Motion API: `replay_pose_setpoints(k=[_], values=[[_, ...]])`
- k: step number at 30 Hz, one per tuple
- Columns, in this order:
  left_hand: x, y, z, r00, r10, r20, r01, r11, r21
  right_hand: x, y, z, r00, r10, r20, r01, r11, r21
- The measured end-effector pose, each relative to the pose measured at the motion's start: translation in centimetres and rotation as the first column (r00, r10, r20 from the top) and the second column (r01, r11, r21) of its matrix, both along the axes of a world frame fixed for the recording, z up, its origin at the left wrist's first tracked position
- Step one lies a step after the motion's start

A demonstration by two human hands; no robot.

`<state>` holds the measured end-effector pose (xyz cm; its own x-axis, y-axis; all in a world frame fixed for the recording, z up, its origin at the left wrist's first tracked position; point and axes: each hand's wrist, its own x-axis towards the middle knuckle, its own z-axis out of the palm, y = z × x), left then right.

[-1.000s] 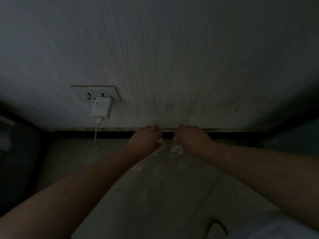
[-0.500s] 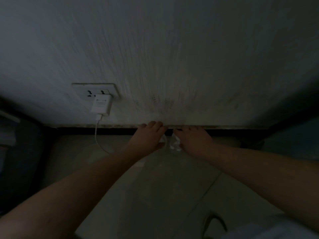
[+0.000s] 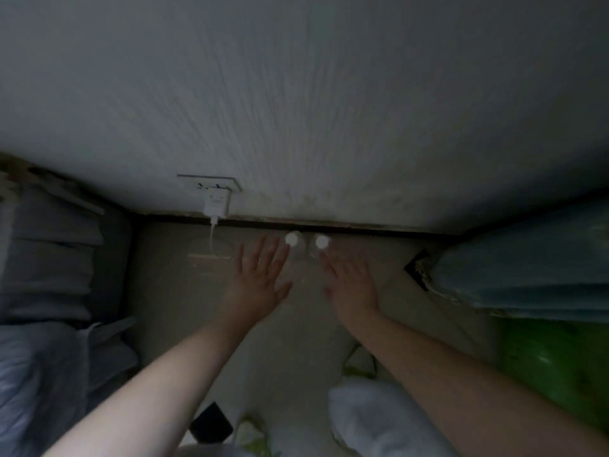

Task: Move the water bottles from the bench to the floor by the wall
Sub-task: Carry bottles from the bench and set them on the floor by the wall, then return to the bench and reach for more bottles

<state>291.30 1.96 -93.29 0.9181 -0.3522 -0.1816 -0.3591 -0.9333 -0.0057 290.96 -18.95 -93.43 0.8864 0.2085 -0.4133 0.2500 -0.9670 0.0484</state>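
Letting go now: both hands have come off the two water bottles and are drawing back from the wall socket end of the floor. Half a second ago the fingers were curled over the bottle tops; now the left hand (image 3: 258,280) is spread flat, fingers straight, and the right hand (image 3: 351,280) is likewise opened out and holding nothing. The left bottle (image 3: 291,240) and the right bottle (image 3: 321,242) stand upright side by side, their white caps showing plainly, tight against the dark skirting strip (image 3: 362,225) and a little to the right of the wall socket (image 3: 211,184). The left fingertips sit just beside the left cap; whether they touch it cannot be told in this dim, blurred view.

A white charger (image 3: 216,204) hangs from the socket, its cable (image 3: 212,237) dropping to the floor (image 3: 171,275) left of the bottles and apart from them. A blue-green covered edge (image 3: 527,258) juts in well to the right of the socket.

By the look of it, this pair is delivered: both bottles stand by the wall, free of the hands. Clear plastic bodies are hard to see here, so a careless withdrawal could clip a cap and topple one. Whether more bottles wait on the bench is out of view.
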Motion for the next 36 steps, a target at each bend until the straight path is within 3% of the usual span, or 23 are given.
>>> replay_pose_setpoints(k=[4,9,13,18,22,28,36], values=[[-1.7,0.5,9.2,0.995,0.09,-0.041,-0.089,0.996,0.02,-1.9,0.6,9.2,0.999,0.024,-0.044,-0.02,0.995,0.096],[-4.9,2.9,23.4,0.97,0.228,-0.085,-0.226,0.973,0.036,-3.9,0.2,22.1,0.997,0.074,0.014,-0.075,0.99,0.116],[-7.5,4.5,35.3,0.983,0.182,-0.031,-0.182,0.983,0.02,-6.3,0.3,32.6,0.991,0.105,0.088,-0.116,0.986,0.12],[-9.2,5.6,44.7,1.0,0.007,-0.02,-0.006,0.998,0.064,-8.7,1.5,42.1,0.978,0.046,0.206,-0.083,0.981,0.175],[-10.2,6.7,50.7,0.999,-0.013,0.041,0.011,0.998,0.056,-10.3,2.9,48.4,0.96,0.008,0.278,-0.058,0.983,0.172],[-12.7,10.2,56.0,0.982,0.092,0.163,-0.083,0.995,-0.061,-11.8,5.0,55.5,0.931,-0.131,0.34,0.083,0.985,0.153],[-12.6,8.6,59.7,0.972,-0.127,0.199,0.148,0.984,-0.096,-17.2,5.7,60.8,0.851,-0.284,0.442,0.231,0.958,0.171]])
